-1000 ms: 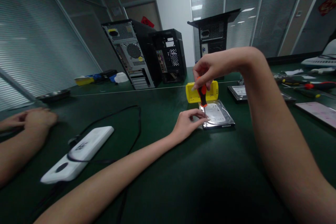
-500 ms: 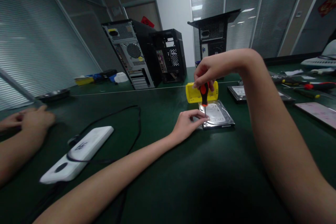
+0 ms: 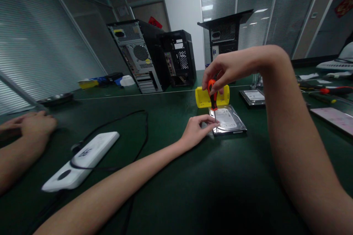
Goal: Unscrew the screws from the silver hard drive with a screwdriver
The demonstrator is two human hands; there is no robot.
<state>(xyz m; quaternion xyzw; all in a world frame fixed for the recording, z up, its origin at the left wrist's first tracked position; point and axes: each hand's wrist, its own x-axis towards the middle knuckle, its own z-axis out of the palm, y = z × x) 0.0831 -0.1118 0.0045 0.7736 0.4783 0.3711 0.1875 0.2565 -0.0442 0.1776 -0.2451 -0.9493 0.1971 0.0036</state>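
Green tabletop (image 3: 176, 191); screwdriver (image 3: 213, 103) red-black, near upright; hard drive (image 3: 229, 120) silver, white-labelled.

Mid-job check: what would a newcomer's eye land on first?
Probably the orange screwdriver, upright in the right hand's grip over the hard drive, with the left hand's grip beside its shaft. Behind the drive, the yellow case stands out. At lower left lies a white device.

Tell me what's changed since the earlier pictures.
The right hand has its bent wrist shifted rightward, its fingers re-placed on the screwdriver, baring more of the handle's top. At far left, another person's hand has edged left. The left hand stays at the near-left edge of the hard drive; drive and yellow case haven't moved.
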